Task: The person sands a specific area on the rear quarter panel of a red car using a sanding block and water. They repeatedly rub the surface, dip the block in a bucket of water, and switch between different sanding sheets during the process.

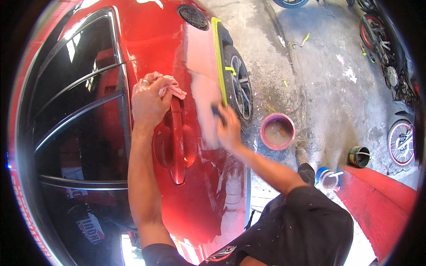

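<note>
A pink cloth is bunched in my left hand, which rests on the red car just beyond the door handle. My right hand is closed around a small dark block, slightly blurred and partly hidden by the fingers. It lies against the pale pink, dull patch of the rear panel, beside the wheel arch. Yellow-green masking tape lines the arch edge. The rear wheel shows just to the right of it.
On the concrete floor stands a pink-rimmed bucket of murky water. Farther right are a blue-and-white can, a dark can and a red slab-like surface. Motorcycles line the right side. Dark car windows fill the left.
</note>
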`<state>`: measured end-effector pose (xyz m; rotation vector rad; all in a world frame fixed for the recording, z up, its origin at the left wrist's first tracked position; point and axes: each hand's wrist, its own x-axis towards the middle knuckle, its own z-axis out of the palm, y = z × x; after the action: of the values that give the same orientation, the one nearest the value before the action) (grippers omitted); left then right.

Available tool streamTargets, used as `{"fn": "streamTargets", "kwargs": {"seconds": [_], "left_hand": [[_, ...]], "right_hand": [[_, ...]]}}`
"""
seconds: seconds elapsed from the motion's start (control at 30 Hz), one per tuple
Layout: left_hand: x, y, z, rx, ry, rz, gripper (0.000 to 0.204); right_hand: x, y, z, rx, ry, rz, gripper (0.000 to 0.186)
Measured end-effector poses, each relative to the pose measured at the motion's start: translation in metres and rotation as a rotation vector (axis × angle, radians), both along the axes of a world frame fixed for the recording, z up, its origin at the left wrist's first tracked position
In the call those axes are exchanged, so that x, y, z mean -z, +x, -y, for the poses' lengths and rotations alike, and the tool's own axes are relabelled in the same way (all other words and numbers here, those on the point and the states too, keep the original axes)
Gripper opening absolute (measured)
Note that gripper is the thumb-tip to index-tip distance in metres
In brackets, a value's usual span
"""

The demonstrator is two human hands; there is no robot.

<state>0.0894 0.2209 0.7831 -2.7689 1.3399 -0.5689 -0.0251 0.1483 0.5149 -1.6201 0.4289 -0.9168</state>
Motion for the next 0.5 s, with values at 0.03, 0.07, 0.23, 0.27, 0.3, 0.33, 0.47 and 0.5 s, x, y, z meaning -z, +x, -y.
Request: {"fn": "streamTargets", "kwargs": {"seconds": [0.03,0.07,0.23,0.27,0.3,0.33,0.47,0.5], "left_hand": [[0.0,0.001,0.002,0.013,-0.005,-0.006,0.023],[-0.001,0.003,0.007,0.034,-0.006,-0.01,0.023],[0.007,0.002,-0.002,0.021,-0.028,0.013,0.021],[0.004,0.002,-0.002,0.016,-0.022,0.003,0.021],[0.001,0.001,-0.001,0.005,-0.019,0.003,0.021],[-0.002,0.001,0.0,-0.006,-0.016,0.003,0.021],[0.001,0.005,0.009,0.058,-0.034,0.063,0.022],[0.004,0.005,0.003,0.05,-0.024,0.033,0.021]], "right_hand": [[-0.006,0.04,0.028,-0.049,0.113,-0.055,0.041],[-0.016,0.078,0.058,-0.089,0.23,-0.108,0.04],[0.007,-0.023,-0.008,-0.027,-0.017,0.009,0.041],[0.006,-0.026,-0.01,-0.037,-0.021,0.006,0.041],[0.007,-0.026,-0.012,-0.047,-0.026,0.002,0.041],[0.007,-0.025,-0.011,-0.056,-0.031,-0.003,0.041],[-0.022,0.084,0.068,-0.073,0.042,-0.011,0.044],[-0.024,0.074,0.062,-0.121,0.097,-0.023,0.042]]}}
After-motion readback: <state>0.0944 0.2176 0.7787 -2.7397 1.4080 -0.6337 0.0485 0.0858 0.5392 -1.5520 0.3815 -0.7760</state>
